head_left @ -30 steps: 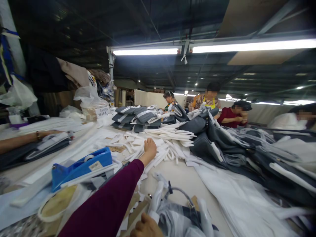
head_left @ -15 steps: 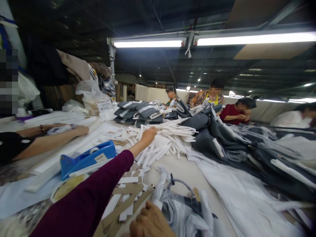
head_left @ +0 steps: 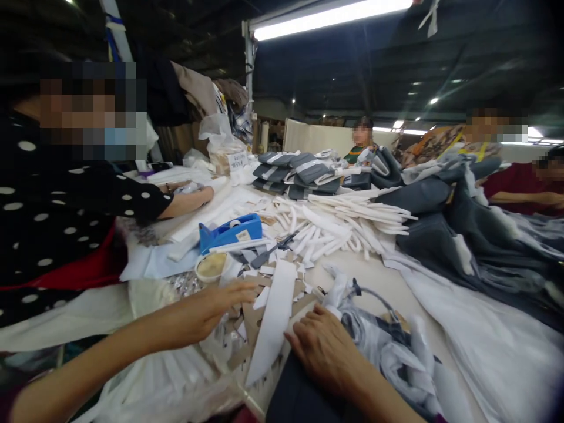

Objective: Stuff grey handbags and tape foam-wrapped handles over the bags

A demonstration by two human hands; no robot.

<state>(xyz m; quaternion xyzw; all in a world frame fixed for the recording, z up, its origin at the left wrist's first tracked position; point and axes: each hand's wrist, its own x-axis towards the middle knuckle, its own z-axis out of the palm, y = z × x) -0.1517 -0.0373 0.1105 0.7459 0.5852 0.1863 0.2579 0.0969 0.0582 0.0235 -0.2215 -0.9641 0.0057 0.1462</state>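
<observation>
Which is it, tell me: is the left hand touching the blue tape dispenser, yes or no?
No, the blue tape dispenser sits beyond the left hand, clear of it.

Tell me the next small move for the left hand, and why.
Probably reach slightly across with the left hand and take the long white piece. The hand looks open and empty, stretched out close beside that piece, which lies between both hands. The right hand is at the dark grey item; whether it grips it is hard to tell.
</observation>
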